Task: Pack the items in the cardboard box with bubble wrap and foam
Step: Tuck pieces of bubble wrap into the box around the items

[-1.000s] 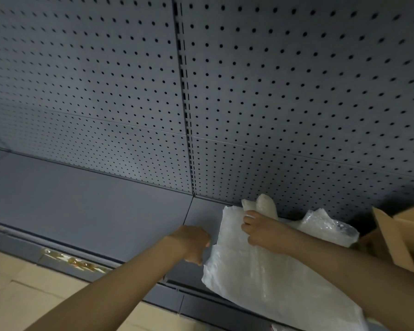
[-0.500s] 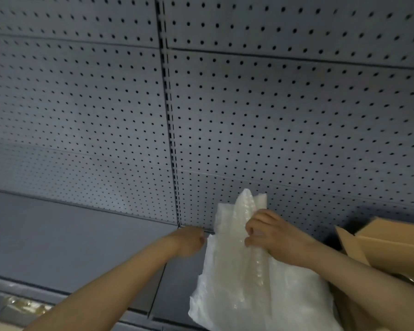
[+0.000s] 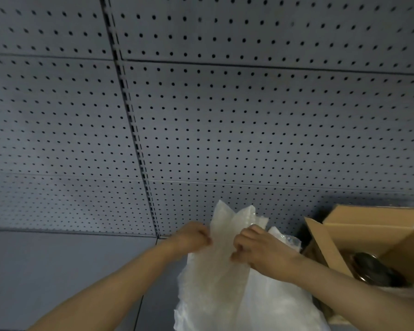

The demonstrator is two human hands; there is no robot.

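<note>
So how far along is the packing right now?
Partly done. The cardboard box stands open at the right with a dark round item already inside. In hand: the left hand and right hand both grip a sheet of bubble wrap held up beside the box. Left: getting that wrap into the box, adding foam, which I can't pick out here, and closing the flaps.
</note>
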